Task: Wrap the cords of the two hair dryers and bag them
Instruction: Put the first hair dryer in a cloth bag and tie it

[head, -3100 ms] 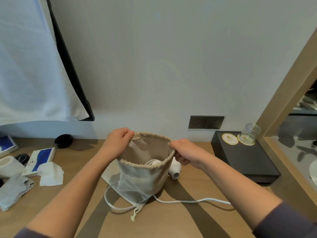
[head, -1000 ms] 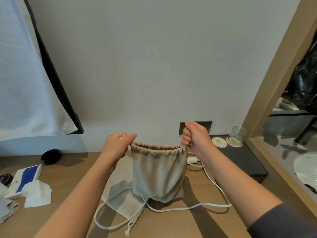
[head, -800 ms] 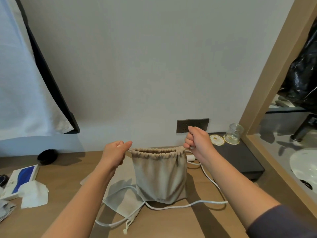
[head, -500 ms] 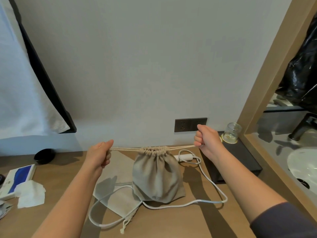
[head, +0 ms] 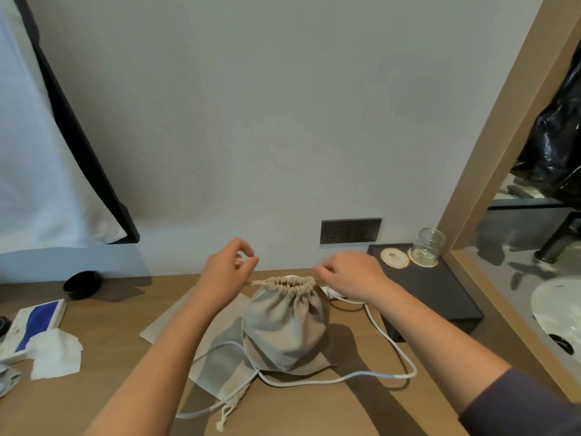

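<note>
A beige drawstring bag (head: 284, 325) stands full on the wooden desk (head: 110, 322), its mouth gathered tight at the top. My left hand (head: 226, 272) is at the mouth's left side, thumb and forefinger pinched on the left drawstring. My right hand (head: 349, 275) is at the mouth's right side, fingertips closed on the right drawstring. A second, flat beige bag (head: 217, 363) lies under the full one. A white power cord (head: 345, 377) loops loosely around the bag's front and right. Its hair dryer is mostly hidden behind the bag and my right hand.
A black tray (head: 440, 297) at the right holds an upturned glass (head: 429, 247) and a coaster (head: 394, 258). A wall socket (head: 350, 230) sits behind the bag. A black bowl (head: 82, 284), a blue-white box (head: 34, 325) and a tissue (head: 55, 357) lie left. A sink (head: 556, 309) is far right.
The bag's mouth went from wide open to cinched as both hands pulled the drawstrings apart. Both hands have now come back in close to the closed mouth.
</note>
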A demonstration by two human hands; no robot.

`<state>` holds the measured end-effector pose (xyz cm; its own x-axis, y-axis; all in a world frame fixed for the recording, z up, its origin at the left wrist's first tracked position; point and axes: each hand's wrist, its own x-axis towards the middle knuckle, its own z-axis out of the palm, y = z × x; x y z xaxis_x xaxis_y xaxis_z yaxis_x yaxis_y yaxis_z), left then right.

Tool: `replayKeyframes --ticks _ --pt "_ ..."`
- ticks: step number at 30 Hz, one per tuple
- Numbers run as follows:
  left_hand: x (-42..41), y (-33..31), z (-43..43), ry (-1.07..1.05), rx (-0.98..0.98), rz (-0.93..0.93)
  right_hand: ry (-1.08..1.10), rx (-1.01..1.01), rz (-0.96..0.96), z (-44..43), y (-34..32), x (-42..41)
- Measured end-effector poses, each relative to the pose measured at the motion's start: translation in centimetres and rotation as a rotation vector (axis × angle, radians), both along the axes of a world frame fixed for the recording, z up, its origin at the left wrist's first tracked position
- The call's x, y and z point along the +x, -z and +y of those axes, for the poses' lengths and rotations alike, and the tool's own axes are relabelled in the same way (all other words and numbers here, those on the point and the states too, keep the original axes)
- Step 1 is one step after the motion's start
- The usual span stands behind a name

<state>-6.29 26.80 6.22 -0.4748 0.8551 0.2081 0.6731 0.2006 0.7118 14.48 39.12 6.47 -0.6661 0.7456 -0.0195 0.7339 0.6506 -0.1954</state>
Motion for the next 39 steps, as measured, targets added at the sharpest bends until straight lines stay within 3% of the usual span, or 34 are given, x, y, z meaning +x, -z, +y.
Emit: replayKeyframes --ticks 3,6,10,15,19,22,27,31,35,39 --pt "0.1 0.5 0.3 0.116 -0.282 0.501 -0.035 0.059 -0.091 -0.2 0.3 -0.1" --pt "0.1 0.6 0.2 0.164 -0.396 0.502 0.002 -0.094 0.034 0.0 0.9 0.0" --pt "1.0 1.3 0.7 0.158 -0.280 0.117 0.105 -0.487 0.424 -0.5 1.9 -0.7" --pt "3.5 2.7 1.4 -0.113 0.026 -0.421 0.311 -0.851 0.764 -1.8 2.5 -1.3" --pt "3.6 3.5 0.9 -0.149 0.012 -0.798 0.444 -0.975 0.858 -1.8 3.1 -1.1" --pt "3.4 4.3 0.1 -0.136 0.115 -1.100 0.547 -1.079 1.050 -1.6 3.6 -0.6" --pt "3.2 4.7 -0.3 -0.140 0.219 -1.313 0.665 -1.181 1.199 -1.2 5.0 -0.1" --pt "2.7 4.8 -0.5 -0.157 0.150 -1.193 0.641 -1.178 1.210 -1.3 5.1 -0.2" --pt "2.4 3.6 -1.5 -0.073 -0.013 -0.593 0.464 -1.027 1.077 -1.5 4.2 0.9" --pt "2.0 2.1 -1.5 0.030 0.035 -0.323 0.316 -0.874 0.976 -2.1 2.5 1.6"
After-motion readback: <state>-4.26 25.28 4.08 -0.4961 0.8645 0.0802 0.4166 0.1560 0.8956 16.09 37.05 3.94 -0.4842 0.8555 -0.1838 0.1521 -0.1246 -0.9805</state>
